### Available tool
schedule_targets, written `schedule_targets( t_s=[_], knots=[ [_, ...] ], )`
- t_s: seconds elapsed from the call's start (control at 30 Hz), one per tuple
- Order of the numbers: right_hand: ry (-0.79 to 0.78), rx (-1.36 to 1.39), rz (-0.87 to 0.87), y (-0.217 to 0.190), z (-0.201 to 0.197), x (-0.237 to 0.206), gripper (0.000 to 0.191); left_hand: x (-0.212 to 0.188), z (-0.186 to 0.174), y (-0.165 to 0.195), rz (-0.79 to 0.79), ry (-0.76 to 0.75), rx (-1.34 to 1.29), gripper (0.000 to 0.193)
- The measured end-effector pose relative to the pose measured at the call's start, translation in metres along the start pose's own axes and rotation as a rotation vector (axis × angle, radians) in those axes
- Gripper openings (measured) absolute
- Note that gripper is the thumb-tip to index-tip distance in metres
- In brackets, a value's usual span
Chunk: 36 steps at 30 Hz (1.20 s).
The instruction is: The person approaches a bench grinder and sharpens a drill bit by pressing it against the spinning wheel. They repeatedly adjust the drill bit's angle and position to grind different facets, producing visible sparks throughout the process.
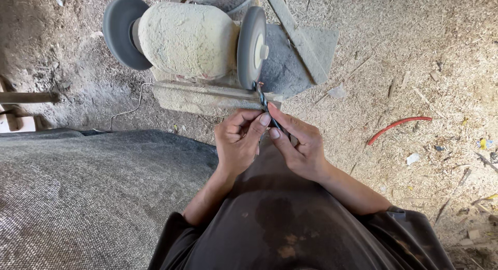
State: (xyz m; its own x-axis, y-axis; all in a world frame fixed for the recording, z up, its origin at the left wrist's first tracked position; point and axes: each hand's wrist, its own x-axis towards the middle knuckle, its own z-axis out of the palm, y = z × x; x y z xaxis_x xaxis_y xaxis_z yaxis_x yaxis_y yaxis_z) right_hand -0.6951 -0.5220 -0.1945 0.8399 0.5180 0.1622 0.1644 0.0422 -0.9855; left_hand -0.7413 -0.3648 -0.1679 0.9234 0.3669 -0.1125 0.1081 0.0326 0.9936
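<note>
A dusty bench grinder (187,39) sits on the ground ahead of me, with a grey wheel at each end. Both hands pinch a dark twisted drill bit (262,99) and hold its tip against the lower edge of the right wheel (251,46), where a small orange spark shows. My left hand (237,140) grips the bit's shank from the left with its fingers curled. On the other side, my right hand (298,143) holds the shank between thumb and fingers. The bit's lower end is hidden by my fingers.
The grinder's left wheel (122,31) points at bare dusty ground. A thin wire (132,106) trails from its base. A coarse grey cloth (88,192) covers the lower left. A red hose piece (397,125) and wood scraps lie on the sawdust at right.
</note>
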Motion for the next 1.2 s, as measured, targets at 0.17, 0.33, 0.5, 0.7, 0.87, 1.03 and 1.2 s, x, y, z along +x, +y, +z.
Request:
schedule_targets(
  t_s=[0.17, 0.33, 0.5, 0.7, 0.87, 1.03, 1.2],
  knots=[
    [-0.022, 0.030, 0.010, 0.005, -0.002, 0.001, 0.051, 0.002, 0.000, 0.001, 0.001, 0.002, 0.044, 0.019],
    [-0.038, 0.045, -0.004, 0.006, -0.005, 0.003, 0.050, 0.003, 0.000, 0.001, 0.015, 0.005, 0.066, 0.018],
    [-0.053, 0.066, -0.029, 0.006, -0.006, 0.004, 0.050, 0.001, 0.001, -0.001, 0.020, 0.007, 0.074, 0.017],
    [-0.059, 0.008, -0.047, 0.008, -0.006, -0.003, 0.051, -0.002, 0.001, 0.001, 0.013, -0.005, 0.019, 0.014],
    [-0.110, 0.388, 0.063, 0.018, -0.011, -0.015, 0.047, -0.007, 0.010, 0.007, 0.071, -0.125, -0.175, 0.011],
    [-0.188, 0.581, 0.065, 0.028, -0.017, -0.030, 0.047, -0.017, 0.016, 0.011, 0.253, -0.118, -0.010, 0.011],
    [-0.164, 0.571, 0.076, 0.033, -0.015, -0.033, 0.047, -0.018, 0.016, 0.012, 0.241, -0.131, -0.062, 0.012]
  ],
)
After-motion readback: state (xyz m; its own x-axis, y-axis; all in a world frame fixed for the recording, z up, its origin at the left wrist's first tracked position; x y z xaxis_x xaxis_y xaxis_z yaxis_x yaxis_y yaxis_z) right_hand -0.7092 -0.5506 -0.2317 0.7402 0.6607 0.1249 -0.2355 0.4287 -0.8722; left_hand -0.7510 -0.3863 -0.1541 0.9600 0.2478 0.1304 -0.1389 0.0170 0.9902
